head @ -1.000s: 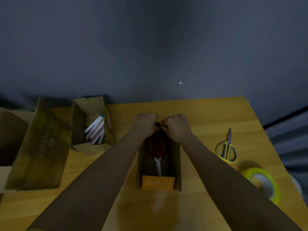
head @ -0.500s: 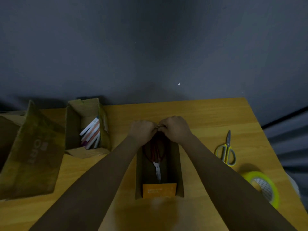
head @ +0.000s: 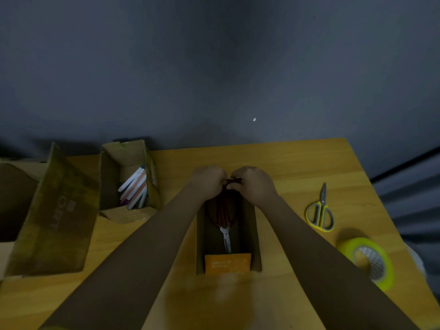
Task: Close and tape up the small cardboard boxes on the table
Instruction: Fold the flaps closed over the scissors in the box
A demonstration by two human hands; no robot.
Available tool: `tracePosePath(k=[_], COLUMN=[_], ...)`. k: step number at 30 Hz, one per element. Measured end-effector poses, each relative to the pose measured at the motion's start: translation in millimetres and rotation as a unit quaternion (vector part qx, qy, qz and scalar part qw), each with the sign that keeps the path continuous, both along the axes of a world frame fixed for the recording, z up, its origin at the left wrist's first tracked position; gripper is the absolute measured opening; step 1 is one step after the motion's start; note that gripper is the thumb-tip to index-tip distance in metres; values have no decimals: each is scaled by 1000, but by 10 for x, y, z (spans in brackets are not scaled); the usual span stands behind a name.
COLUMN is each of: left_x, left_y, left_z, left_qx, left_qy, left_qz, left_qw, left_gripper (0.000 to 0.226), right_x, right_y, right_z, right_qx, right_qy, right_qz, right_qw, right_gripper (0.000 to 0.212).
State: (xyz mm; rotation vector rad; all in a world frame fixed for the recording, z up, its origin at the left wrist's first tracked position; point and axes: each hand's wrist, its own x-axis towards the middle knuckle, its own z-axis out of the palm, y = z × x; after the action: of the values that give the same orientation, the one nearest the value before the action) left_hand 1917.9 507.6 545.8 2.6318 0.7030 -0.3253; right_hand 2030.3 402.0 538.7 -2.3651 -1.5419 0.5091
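Near edge: the wooden bench (head: 297, 167) carries everything; the landmark is the narrow open brown cardboard box (head: 250, 225) at its middle, open top up and running away from the viewer
Landmark contents: an orange printed card (head: 227, 263) at the near end, and beyond it red-handled scissors (head: 225, 222) lying with the blades toward the viewer
Right of landmark, nearest: a roll of yellow tape (head: 367, 260), flat on the bench and untouched
Right of landmark, further back: yellow-handled scissors (head: 320, 214), blades pointing away, well apart from the box
Left of landmark, near: a large brown cardboard box with printed letters (head: 50, 220), open, its inside not readable from here
Left of landmark, further back: a small open cardboard box (head: 126, 177) holding a bundle of white and coloured pens (head: 134, 189)
Far end of landmark: both hands meet there; the left hand (head: 208, 181) and right hand (head: 253, 182) are clenched with fingertips pinched together on a small dark piece at the box's far edge, probably a flap or tab, though I cannot tell exactly what
Progress: early, as I judge it; no box looks closed and no tape is on any of them
Left to do: fold the landmark's flaps shut, tape it, then do likewise for the pen box
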Motion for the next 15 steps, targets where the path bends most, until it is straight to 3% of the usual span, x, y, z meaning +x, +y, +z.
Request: tracePosePath(k=[3, 8, 12, 15], left_x=[-1, 27, 186, 384], left_y=[-77, -394, -919, -1415], left_z=[80, 259, 371, 325], left_qx=[2, 30, 100, 56], left_qy=[19, 50, -121, -160], left_qz=[13, 27, -53, -111], left_qw=[1000, 998, 986, 979], left_gripper=[31, 55, 58, 50], right_x=[-117, -266, -202, -47], right_y=[-298, -1160, -1851, -2329], right_z=[85, 24, -126, -247], right_qx=[84, 224, 182, 125], right_qy=[67, 61, 63, 63], right_qz=[-60, -222, -278, -305], right_qw=[992, 947, 941, 942], right_gripper=[47, 31, 18, 18])
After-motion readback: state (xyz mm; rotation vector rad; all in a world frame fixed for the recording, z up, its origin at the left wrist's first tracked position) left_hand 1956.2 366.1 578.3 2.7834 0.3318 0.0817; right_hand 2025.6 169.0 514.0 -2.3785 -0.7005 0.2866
